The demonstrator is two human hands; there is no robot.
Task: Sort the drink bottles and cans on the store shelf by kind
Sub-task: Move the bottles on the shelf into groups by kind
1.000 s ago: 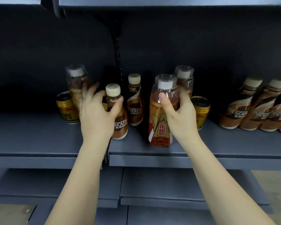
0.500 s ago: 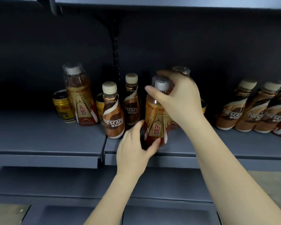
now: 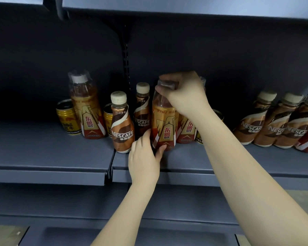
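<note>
Both hands' grip clasps the energy bottle [image 3: 164,125] near the shelf edge [image 3: 185,173].

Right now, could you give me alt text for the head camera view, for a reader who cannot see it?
Two bare hands hold one orange energy drink bottle on a grey store shelf: the right hand grips its cap, the left hand its base. Coffee bottles, gold cans and another energy bottle stand mixed to the left; a row of coffee bottles stands at the right.
</note>
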